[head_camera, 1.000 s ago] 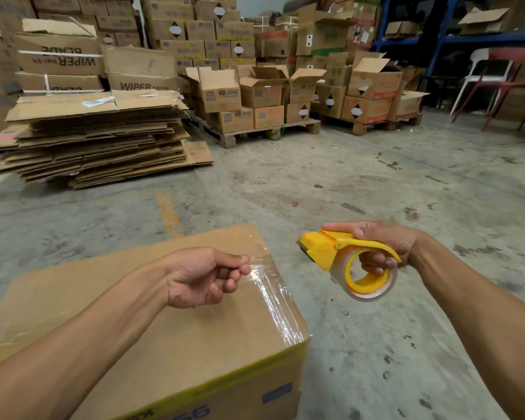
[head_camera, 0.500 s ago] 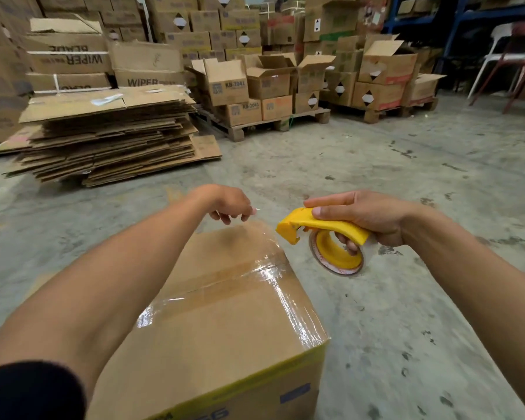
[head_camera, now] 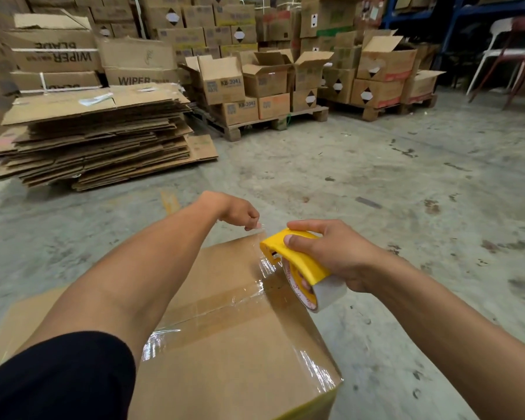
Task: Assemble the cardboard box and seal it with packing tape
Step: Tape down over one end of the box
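Note:
A closed brown cardboard box [head_camera: 234, 338] stands on the concrete floor in front of me, with clear tape across its top and down its right edge. My right hand [head_camera: 331, 253] grips a yellow tape dispenser [head_camera: 297, 262] holding a roll of clear tape, just above the box's far right corner. My left hand [head_camera: 240, 213] reaches over the box's far edge and pinches the free end of the clear tape [head_camera: 262, 237]. A short stretch of tape runs between that hand and the dispenser.
A pile of flattened cardboard [head_camera: 97, 137] lies on the floor at the left. Behind it stand pallets with stacked and open boxes [head_camera: 264, 83]. Chairs [head_camera: 509, 53] and blue shelving stand at the far right. Bare stained concrete lies to the right of the box.
The right hand has brought the dispenser down and closer to the box's far right corner. The left hand has stayed past the far edge, still pinching the tape end.

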Tool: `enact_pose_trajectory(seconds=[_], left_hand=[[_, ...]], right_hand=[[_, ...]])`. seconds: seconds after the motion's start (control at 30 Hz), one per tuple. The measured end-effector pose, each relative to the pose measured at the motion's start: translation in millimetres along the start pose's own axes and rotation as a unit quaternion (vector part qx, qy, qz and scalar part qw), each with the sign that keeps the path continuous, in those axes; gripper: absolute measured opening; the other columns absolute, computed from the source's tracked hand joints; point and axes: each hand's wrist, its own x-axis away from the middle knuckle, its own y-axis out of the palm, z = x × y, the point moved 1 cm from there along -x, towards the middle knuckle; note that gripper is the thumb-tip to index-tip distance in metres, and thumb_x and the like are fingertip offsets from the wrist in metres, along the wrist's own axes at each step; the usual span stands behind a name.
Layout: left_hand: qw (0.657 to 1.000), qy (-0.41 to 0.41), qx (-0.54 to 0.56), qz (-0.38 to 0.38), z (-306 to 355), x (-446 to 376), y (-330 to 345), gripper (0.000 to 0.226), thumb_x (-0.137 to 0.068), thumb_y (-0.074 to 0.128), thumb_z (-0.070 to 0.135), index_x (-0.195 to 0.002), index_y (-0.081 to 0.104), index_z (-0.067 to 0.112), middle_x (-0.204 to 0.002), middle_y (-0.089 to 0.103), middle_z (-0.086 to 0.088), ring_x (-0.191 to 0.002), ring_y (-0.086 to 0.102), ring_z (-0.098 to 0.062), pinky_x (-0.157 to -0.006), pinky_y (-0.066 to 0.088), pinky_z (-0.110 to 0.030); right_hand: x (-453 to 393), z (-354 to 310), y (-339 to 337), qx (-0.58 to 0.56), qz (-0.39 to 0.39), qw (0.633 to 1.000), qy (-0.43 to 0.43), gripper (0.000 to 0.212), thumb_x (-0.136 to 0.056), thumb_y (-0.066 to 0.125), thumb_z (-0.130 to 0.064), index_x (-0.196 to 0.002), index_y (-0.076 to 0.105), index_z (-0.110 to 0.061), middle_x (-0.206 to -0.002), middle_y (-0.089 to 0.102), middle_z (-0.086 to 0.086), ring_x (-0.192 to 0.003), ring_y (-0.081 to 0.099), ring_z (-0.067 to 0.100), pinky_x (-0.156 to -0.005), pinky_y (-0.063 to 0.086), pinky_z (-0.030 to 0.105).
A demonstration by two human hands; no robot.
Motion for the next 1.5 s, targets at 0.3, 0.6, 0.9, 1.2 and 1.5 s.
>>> enact_pose_trajectory(seconds=[0.3,0.6,0.9,1.2,1.5], left_hand=[[0.999,-0.004,-0.051,-0.016,-12.2,0.8,-15.5,0.038,-0.096,0.041,0.052,-0.100,0.064,0.022,-0.115,0.046,-0.008,-0.102,0.052,-0.031,-0.089,0.042,-0.045],[0.999,-0.002,0.035,-0.035,-15.4,-42.6,-27.3,0.020,-0.088,0.054,0.057,-0.091,0.065,0.041,-0.127,0.055,0.005,-0.125,0.049,-0.026,-0.106,0.041,-0.049],[0.909,0.073,0.292,0.287,-47.4,-41.7,-9.5,0.047,-0.101,0.040,0.039,-0.146,0.039,0.024,-0.132,0.060,-0.006,-0.120,0.058,-0.022,-0.096,0.046,-0.030],[0.935,0.157,0.260,0.184,-23.3,-39.5,44.6,0.037,-0.102,0.042,0.030,-0.125,0.066,0.016,-0.129,0.065,0.004,-0.120,0.058,-0.009,-0.106,0.041,-0.028],[0.936,0.173,0.251,0.177,-18.3,-35.6,35.8,0.048,-0.104,0.020,0.031,-0.143,0.049,0.027,-0.150,0.044,0.010,-0.139,0.037,-0.007,-0.117,0.023,-0.028]], right_hand=[[2.4,-18.4,30.5,-0.054,-0.016,0.998,0.022,0.049,-0.094,0.065,-0.017,-0.141,0.051,-0.018,-0.126,0.058,0.022,-0.033,0.059,0.013,-0.034,0.045,0.018],[-24.4,-17.5,27.0,-0.096,-0.019,0.994,0.041,0.054,-0.095,0.063,-0.016,-0.145,0.043,-0.022,-0.114,0.056,0.026,-0.039,0.059,0.028,-0.040,0.051,0.030],[-56.4,-9.3,32.2,-0.067,-0.013,0.997,0.034,0.051,-0.093,0.064,-0.019,-0.141,0.048,-0.024,-0.116,0.056,0.025,-0.037,0.058,0.027,-0.043,0.051,0.032],[-69.9,-1.1,24.8,-0.053,-0.017,0.997,0.056,0.049,-0.094,0.063,-0.018,-0.140,0.049,-0.021,-0.107,0.051,0.021,-0.036,0.056,0.027,-0.042,0.050,0.030],[-70.9,-18.9,28.3,-0.020,-0.047,0.997,0.062,0.044,-0.096,0.059,-0.013,-0.137,0.046,-0.022,-0.078,0.058,0.023,-0.038,0.057,0.027,-0.040,0.050,0.029]])
